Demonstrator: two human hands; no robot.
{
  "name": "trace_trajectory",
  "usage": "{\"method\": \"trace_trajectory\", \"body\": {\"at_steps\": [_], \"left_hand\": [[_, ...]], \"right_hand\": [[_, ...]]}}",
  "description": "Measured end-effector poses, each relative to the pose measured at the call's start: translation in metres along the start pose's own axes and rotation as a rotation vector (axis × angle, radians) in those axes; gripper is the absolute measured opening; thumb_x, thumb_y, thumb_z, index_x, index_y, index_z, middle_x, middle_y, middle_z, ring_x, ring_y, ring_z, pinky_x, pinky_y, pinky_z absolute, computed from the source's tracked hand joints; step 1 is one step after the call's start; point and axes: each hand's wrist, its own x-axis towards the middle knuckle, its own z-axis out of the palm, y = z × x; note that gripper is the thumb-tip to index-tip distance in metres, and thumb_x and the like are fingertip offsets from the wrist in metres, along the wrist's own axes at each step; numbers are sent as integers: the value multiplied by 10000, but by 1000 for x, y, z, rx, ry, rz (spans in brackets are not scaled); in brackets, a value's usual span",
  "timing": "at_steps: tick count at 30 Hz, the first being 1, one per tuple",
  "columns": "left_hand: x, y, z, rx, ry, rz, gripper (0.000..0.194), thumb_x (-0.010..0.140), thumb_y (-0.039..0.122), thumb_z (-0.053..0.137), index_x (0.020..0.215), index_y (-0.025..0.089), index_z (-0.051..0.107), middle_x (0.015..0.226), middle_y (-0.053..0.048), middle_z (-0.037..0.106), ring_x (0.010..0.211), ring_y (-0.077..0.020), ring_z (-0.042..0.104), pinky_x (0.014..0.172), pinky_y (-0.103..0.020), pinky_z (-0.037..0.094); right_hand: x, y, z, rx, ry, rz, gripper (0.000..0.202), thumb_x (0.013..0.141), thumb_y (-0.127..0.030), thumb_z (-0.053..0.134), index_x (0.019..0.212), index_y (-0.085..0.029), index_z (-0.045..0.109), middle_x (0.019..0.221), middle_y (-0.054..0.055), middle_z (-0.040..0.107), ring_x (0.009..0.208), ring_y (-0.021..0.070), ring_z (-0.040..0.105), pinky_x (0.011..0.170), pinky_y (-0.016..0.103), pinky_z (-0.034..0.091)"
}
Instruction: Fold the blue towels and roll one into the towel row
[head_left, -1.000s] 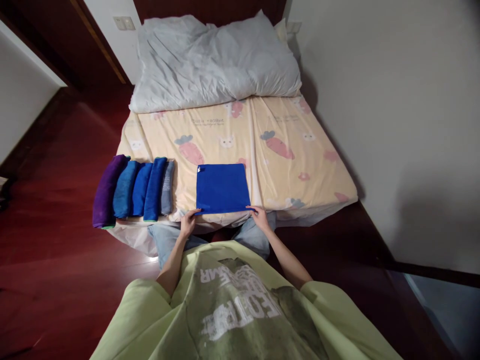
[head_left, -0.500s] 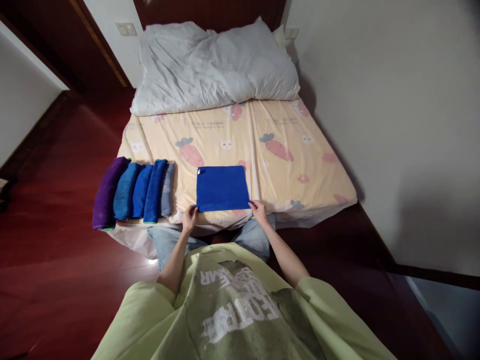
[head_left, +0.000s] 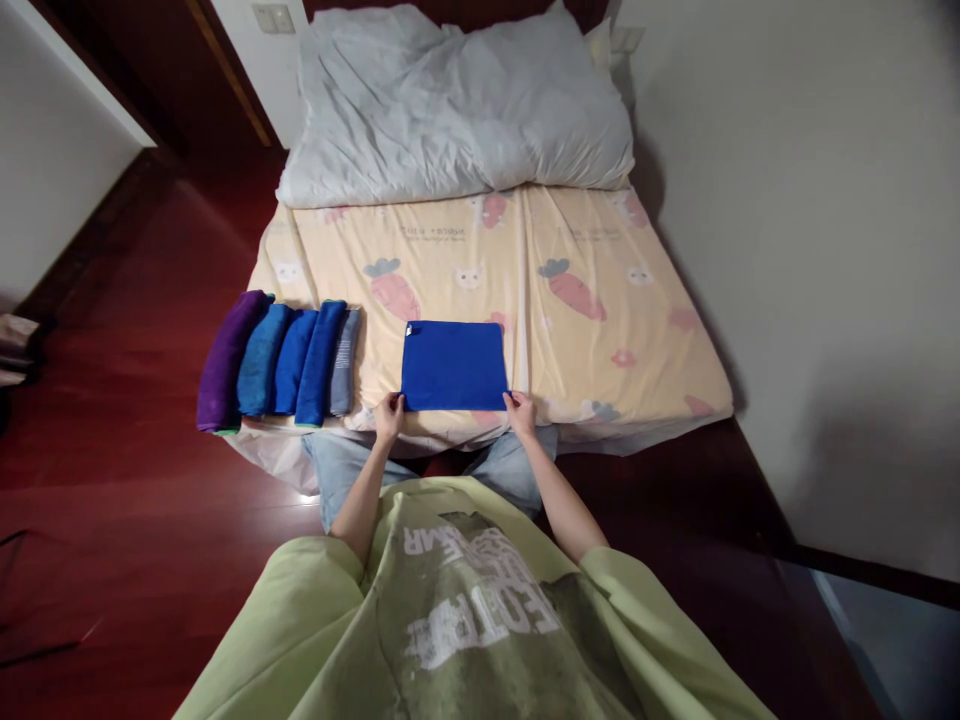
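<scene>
A blue towel lies flat on the bed near its front edge, with a small white tag at its far left corner. My left hand pinches its near left corner. At the near right corner, my right hand has thumb and fingers closed on the same cloth. Left of it, several rolled towels stand side by side: a purple rolled towel at the outer end, blue ones such as the blue rolled towel, and a thin grey rolled towel nearest my left hand.
The bed has a yellow sheet printed with carrots and rabbits. A bulky pale quilt lies across its far end. A bare wall rises on the right; dark red floor shows on the left.
The view has shifted slightly, so the bed appears higher and further right. Both hands still pinch the blue towel's near corners, and the towel lies in the same place on the bed.
</scene>
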Motion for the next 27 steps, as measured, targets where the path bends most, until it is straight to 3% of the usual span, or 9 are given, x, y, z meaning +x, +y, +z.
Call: {"method": "trace_trajectory", "body": {"at_steps": [7, 16, 27], "left_hand": [[8, 0, 2, 47, -10, -97, 339, 961, 422, 548, 1034, 168, 760, 928, -106, 781, 922, -258, 743, 861, -314, 546], [7, 2, 6, 58, 14, -125, 328, 973, 402, 552, 1079, 168, 756, 982, -112, 787, 954, -258, 744, 847, -307, 539], [-2, 14, 12, 196, 72, -147, 275, 996, 422, 563, 1072, 216, 728, 963, -72, 781, 925, -237, 727, 747, -272, 465]], "right_hand": [[0, -8, 0, 7, 25, 43, 597, 869, -686, 574, 914, -125, 771, 903, 179, 783, 822, 286, 739, 824, 400, 593], [0, -11, 2, -34, 49, 82, 540, 874, -628, 581, 916, -123, 770, 921, 187, 784, 856, 297, 738, 867, 416, 577], [-1, -19, 2, -189, 11, 141, 374, 896, -482, 584, 952, -149, 744, 962, 160, 781, 876, 275, 721, 844, 364, 540]]}}
